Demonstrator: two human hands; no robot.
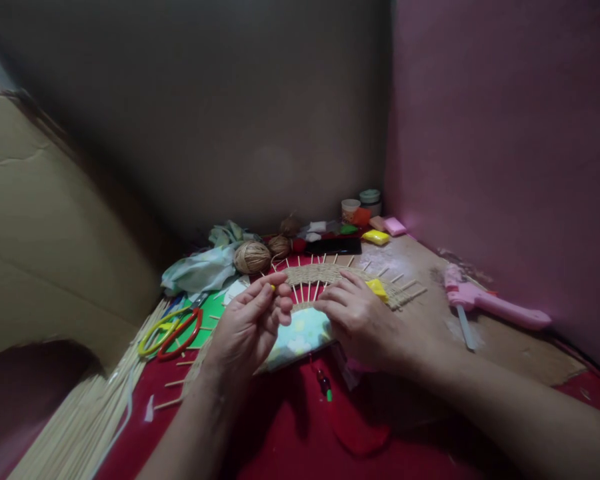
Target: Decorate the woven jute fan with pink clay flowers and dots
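Centrally, woven fan: twine band across radiating sticks, pale patterned fabric at base; located beneath the hands.
Left hand: thumb and forefinger pinching small yellow piece; remaining fingers curled.
Right hand: fingers bent, slightly separated, over the fan, beside yellow packet; grip cannot be determined.

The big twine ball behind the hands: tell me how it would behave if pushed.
The twine ball looks round, so it would probably roll. Its wound strands suggest a rough grip rather than a slippery one. The cloth against its left side might check a roll that way.
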